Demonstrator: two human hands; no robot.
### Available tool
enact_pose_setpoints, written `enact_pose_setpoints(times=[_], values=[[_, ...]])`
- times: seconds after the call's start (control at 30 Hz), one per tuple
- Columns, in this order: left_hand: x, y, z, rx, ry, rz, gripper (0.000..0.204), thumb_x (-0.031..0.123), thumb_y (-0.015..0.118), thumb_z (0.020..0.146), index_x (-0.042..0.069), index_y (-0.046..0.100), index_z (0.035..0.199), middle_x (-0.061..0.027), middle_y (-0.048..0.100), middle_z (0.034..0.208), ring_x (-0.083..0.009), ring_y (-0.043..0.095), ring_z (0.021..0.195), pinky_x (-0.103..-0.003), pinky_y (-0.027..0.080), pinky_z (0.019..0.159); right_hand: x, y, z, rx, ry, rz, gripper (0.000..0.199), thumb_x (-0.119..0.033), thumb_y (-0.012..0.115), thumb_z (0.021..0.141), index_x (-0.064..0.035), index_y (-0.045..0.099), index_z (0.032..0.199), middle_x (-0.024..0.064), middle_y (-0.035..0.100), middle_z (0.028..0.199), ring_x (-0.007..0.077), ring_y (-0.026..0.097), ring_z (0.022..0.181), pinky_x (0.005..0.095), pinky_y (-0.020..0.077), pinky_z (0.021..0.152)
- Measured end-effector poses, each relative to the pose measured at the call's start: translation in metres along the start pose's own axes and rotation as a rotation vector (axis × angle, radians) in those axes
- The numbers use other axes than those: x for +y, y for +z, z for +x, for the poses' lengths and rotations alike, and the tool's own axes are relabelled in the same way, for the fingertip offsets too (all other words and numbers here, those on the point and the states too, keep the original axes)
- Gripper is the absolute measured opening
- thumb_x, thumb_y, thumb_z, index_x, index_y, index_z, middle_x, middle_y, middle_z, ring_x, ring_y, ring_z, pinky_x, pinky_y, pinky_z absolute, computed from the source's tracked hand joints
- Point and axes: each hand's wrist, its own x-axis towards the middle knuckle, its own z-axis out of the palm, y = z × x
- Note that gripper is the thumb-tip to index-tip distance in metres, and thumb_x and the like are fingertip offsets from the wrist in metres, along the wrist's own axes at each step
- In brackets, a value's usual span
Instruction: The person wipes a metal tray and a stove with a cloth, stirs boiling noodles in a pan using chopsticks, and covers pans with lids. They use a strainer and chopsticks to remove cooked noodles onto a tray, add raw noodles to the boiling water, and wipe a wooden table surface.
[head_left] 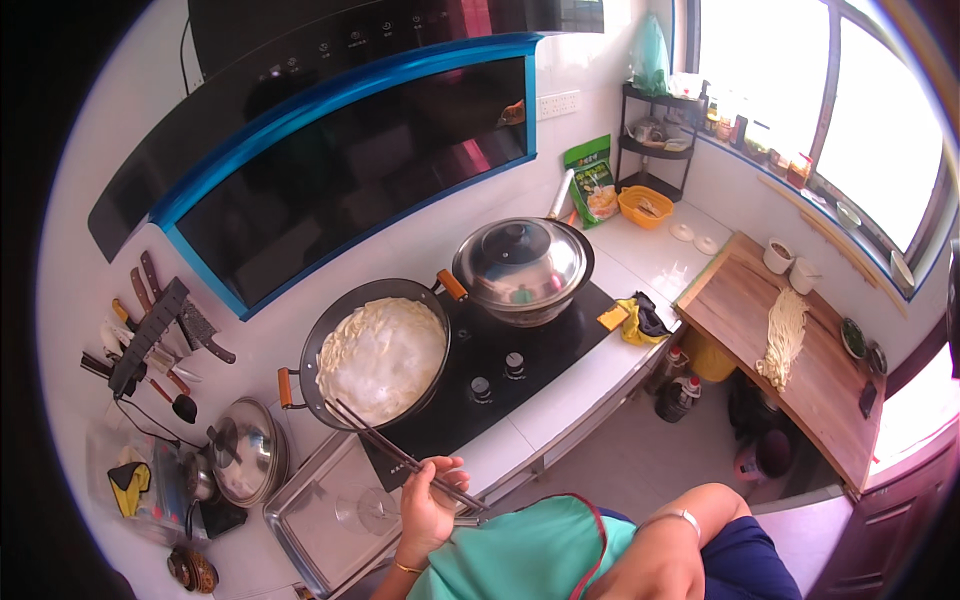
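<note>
My left hand is closed around a pair of dark chopsticks, whose tips reach the near rim of an open wok. Pale noodles fill this wok, under white steam or foam. My right hand rests low against the green apron; its fingers are hidden or cut off by the lower edge. A second wok stands on the right burner beneath a domed steel lid. Both woks sit on a black glass hob.
Left of the hob lie a steel tray, a lidded pan and a wall knife rack. At right, a wooden board carries raw noodles and small cups. A yellow-black cloth lies by the counter edge; bottles stand below.
</note>
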Motion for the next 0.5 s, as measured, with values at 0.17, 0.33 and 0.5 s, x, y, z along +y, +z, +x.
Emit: enact_pose_setpoints(times=[0.17, 0.33, 0.5], values=[[0.001, -0.014, 0.005, 0.01, 0.052, -0.054, 0.023, 0.022, 0.047, 0.094, 0.003, 0.059, 0.098, -0.0124, 0.065, 0.097, -0.0212, 0.063, 0.079, -0.034, 0.049, 0.073, -0.034, 0.009, -0.114, 0.573, 0.379, -0.32, 0.022, -0.008, 0.048, 0.088, 0.0035, 0.067, 0.086, 0.0185, 0.061, 0.082, 0.0346, 0.06, 0.079, 0.038, 0.047, 0.07], [0.003, -0.019, 0.012, 0.009, 0.116, -0.08, 0.025, 0.023, 0.048, 0.094, 0.002, 0.06, 0.099, -0.0136, 0.065, 0.098, -0.022, 0.064, 0.08, -0.034, 0.051, 0.072, -0.009, 0.049, -0.284, 1.222, 1.464, -0.56, 0.037, 0.009, 0.052, 0.069, -0.0062, 0.068, 0.099, 0.0069, 0.067, 0.091, 0.0157, 0.062, 0.086, 0.0272, 0.0471, 0.081], [0.007, -0.02, 0.008, -0.03, 0.074, -0.108, 0.036, 0.03, 0.041, 0.097, 0.001, 0.061, 0.102, -0.0138, 0.065, 0.101, -0.0237, 0.063, 0.091, -0.036, 0.05, 0.081, 0.033, 0.042, -0.275, 1.044, 1.459, -1.315, 0.031, -0.008, 0.066, 0.074, -0.0077, 0.063, 0.104, 0.0126, 0.063, 0.098, 0.029, 0.063, 0.089, 0.0356, 0.0507, 0.078]])
